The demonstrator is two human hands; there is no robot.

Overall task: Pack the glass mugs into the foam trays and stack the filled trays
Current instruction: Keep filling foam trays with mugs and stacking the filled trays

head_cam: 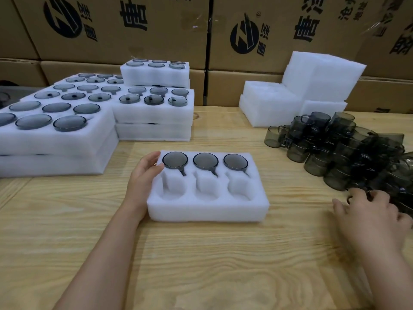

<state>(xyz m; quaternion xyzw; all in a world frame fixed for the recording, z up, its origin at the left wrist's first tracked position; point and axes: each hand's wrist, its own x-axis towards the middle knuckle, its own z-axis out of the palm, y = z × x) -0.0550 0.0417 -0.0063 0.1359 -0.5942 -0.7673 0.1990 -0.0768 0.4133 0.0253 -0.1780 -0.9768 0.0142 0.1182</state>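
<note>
On the wooden table (201, 265), a six-slot foam tray (207, 209) sat dead centre, with three smoky glass mugs (205, 161) filling its far row. The left hand (145, 173) rested loose-fingered against its 9 o'clock edge. At 3 o'clock the right hand (371, 211) touched the mug pile (344, 148); I couldn't tell whether it gripped one.

- Wooden table (201, 260) is carrying everything, its grain running left to right.
- Foam tray (207, 209) is sitting flat near the centre. Three glass mugs (205, 161) are filling its far row, and the near row's pockets are lying open.
- Filled tray stacks (55, 144) are sitting along the left and far-left, probably two layers each. The lower layers are mostly hidden.
- Empty foam trays (268, 108) are sitting stacked at the far right.
- Loose mug pile (335, 153) is lying on the right, with many mugs on their sides and touching each other.
</note>
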